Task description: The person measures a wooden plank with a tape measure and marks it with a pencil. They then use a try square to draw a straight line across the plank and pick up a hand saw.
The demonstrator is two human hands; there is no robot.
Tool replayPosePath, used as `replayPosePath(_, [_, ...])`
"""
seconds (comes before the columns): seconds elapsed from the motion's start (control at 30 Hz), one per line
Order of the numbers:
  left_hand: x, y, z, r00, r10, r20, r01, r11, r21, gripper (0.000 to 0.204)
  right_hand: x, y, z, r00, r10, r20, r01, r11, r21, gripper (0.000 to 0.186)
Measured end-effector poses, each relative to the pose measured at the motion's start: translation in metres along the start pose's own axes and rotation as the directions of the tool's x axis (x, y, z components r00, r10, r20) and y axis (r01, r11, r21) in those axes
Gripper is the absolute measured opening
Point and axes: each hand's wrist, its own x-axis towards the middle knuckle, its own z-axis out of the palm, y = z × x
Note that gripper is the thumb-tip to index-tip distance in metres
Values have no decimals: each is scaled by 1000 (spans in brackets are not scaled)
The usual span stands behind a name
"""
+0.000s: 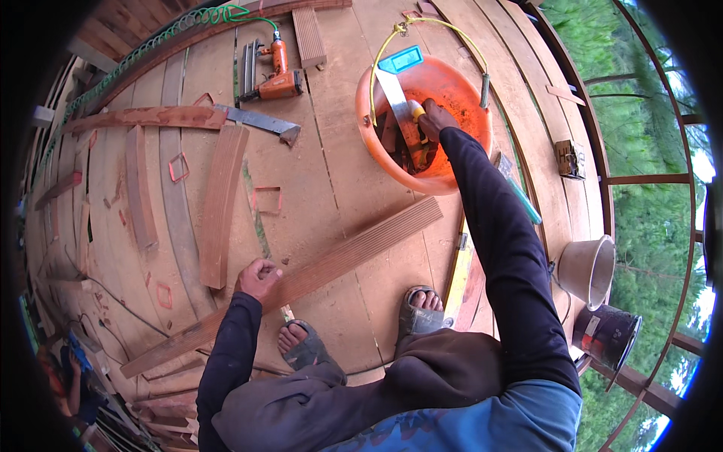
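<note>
My right hand (437, 122) reaches into an orange bucket (375, 166) with a yellow rope handle, closed around a yellow tool (416, 109) whose full shape is hidden. A square with a cyan stock (400, 60) and metal blade leans in the bucket, among other pieces. My left hand (259, 277) has curled fingers with nothing visible in them, just above or against a long grooved board (361, 248) lying diagonally near my sandalled feet.
An orange nail gun (273, 79) with green hose, a saw (265, 123), loose boards (222, 203), a yellow level (458, 277) and a hammer (518, 192) lie around. Two pails (584, 271) stand at right by a railing (640, 179). Another person (68, 377) is at lower left.
</note>
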Motion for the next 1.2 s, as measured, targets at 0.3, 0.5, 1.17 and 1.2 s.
replayPosePath(0.3, [-4, 20, 1, 999, 37, 29, -39, 996, 74, 30, -26, -5, -4, 998, -34, 53, 44, 977, -207, 42])
replayPosePath(0.5, [-4, 23, 11, 996, 61, 65, -56, 996, -75, 27, -37, 11, -7, 994, 85, -72, -98, 973, -207, 48])
replayPosePath(1.17, [-42, 184, 5, 884, 426, 192, -336, 865, -374, 44, -232, -100, -32, 854, -294, -430, 517, 374, 770, 42])
replayPosePath(1.2, [-47, 185, 9, 872, 436, 222, -300, 835, -462, 46, -242, -116, -23, 817, -376, -437, 569, 409, 713, 39])
